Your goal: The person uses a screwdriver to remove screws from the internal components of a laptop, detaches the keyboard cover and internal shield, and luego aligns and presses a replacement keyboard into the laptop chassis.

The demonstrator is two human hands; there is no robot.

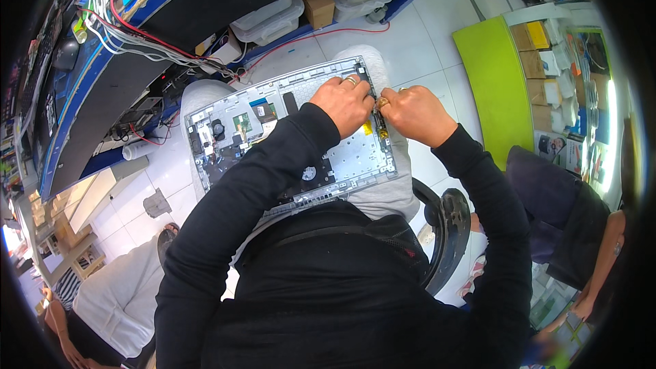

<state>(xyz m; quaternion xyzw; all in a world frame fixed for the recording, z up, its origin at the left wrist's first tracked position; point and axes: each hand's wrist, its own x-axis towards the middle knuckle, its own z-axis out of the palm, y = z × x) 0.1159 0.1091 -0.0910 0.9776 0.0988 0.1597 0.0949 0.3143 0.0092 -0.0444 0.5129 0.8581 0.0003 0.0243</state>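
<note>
An opened laptop chassis [352, 154], silver and black with bare inner parts, rests across my lap at a tilt. Over its upper right part lies my left hand [342, 106], fingers bent and pressed together on the chassis near the right edge. My right hand [418, 116] is closed in a fist-like pinch just outside that same edge, close to my left fingertips. What sits between its fingers is hidden. Below both hands, a strip of yellow tape [367, 128] and a dark hinge-like part [381, 123] show along the edge. A touchpad ribbon cable [262, 108] lies further left.
A blue-edged desk [102, 96] with hanging cables [171, 55] stands at the left. Plastic bins [270, 20] and a cardboard box [318, 7] are ahead. A green panel [495, 89] fronts shelves at the right. Other people sit at lower left and lower right.
</note>
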